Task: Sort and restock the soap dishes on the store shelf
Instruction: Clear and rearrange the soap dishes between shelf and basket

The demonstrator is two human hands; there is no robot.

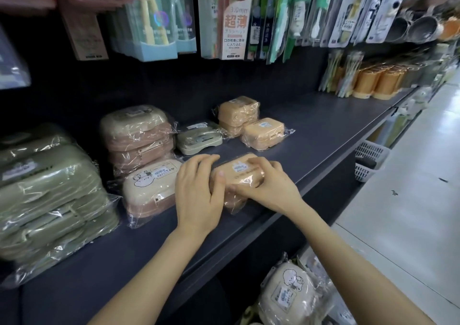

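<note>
From the head view we have the orange soap dish [236,175], in its clear wrap, at the front of the dark shelf [323,130]. Our left hand [199,195] curls over its left end and our right hand [268,185] over its right, thumbs on the near side. We judge it light, rigid plastic under loose, slippery film, so we should clamp the hard ends, not the wrap
</note>
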